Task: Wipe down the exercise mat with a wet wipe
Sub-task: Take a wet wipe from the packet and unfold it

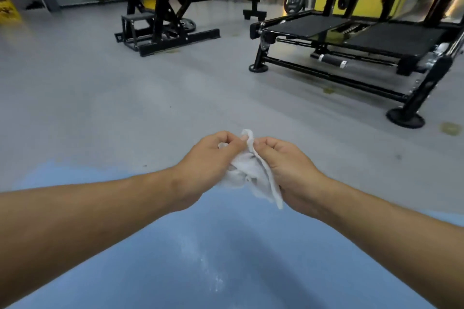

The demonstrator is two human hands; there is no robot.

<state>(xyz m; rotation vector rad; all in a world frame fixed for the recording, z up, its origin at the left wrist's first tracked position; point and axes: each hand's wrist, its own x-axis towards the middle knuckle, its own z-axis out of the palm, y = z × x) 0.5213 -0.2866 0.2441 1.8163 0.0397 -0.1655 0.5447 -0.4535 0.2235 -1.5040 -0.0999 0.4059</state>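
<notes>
Head-worn view, facing forward and down

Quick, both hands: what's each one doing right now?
Left hand: pinches the crumpled wet wipe.
Right hand: grips the same wipe, above the blue mat.

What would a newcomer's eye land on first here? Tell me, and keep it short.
At centre, the left hand and right hand pinch a crumpled white wet wipe between them, above the blue exercise mat. A streak of white specks marks the mat below the hands. Behind, black gym machines stand on the grey floor.
</notes>
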